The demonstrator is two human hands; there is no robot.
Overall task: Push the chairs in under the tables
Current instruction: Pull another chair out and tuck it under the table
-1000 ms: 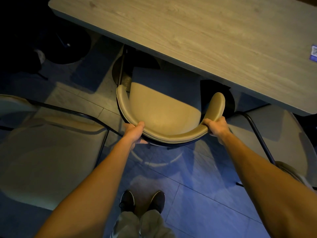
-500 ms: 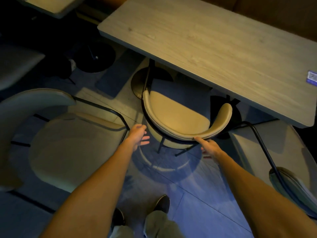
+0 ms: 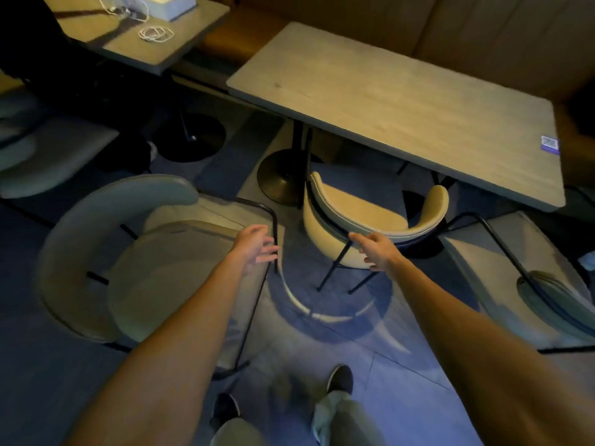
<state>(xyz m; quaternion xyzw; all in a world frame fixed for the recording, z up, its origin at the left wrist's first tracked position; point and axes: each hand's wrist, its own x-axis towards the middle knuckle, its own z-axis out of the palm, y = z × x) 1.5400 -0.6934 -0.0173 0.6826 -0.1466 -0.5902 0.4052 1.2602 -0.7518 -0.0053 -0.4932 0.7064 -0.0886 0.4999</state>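
The beige chair [image 3: 363,220] stands half under the near edge of the surface [image 3: 402,101], open floor [image 3: 402,365] behind, right grip [image 3: 376,249] by its backrest [image 3: 418,227] and left grip [image 3: 254,249] beside a grey chair [image 3: 106,252], both spread, empty

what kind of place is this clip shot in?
Probably a cafe or restaurant: a pedestal table, a second table beside it, matching curved-back chairs, and a padded bench along the far side.
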